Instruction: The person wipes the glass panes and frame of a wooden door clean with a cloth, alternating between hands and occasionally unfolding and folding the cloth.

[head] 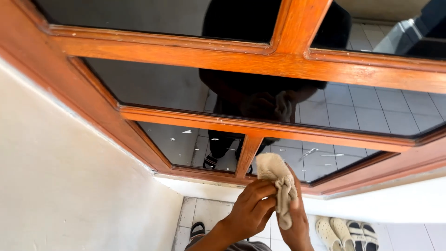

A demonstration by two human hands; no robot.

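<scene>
While both wrists run off the bottom edge, the left hand [251, 211] and right hand [296, 218] close together around a beige cloth [277, 179]. Its top presses against the wooden window frame [247, 153] just above; the right fingers stay hidden behind it.

Bright, even daylight fills the view, soft shadow lies along the wall [69, 186], the dark glass [362, 109] mirrors the floor without harsh glare, focus is sharp, and the frame [186, 53] bows slightly at the edges
</scene>
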